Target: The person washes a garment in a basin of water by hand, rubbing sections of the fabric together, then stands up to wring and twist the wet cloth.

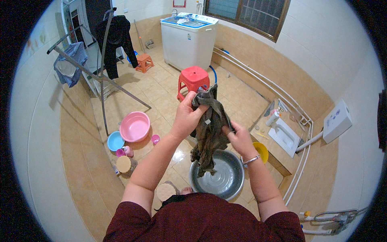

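A dark olive-grey garment hangs bunched between my two hands, a small white tag showing on its front. My left hand grips its top edge with the thumb uppermost. Lower down, on the right side, the fingers of my right hand pinch the cloth and look slightly blurred. The garment's lower end dangles over a round metal basin on the floor just in front of me. No water is plain to see in the basin. Behind the garment stands a red plastic stool, partly hidden by it.
Left on the tiles are a pink basin, a light-blue basin and a pink bottle. A metal drying rack holds dark trousers. A twin-tub washing machine stands behind; a squat toilet and yellow basin lie right.
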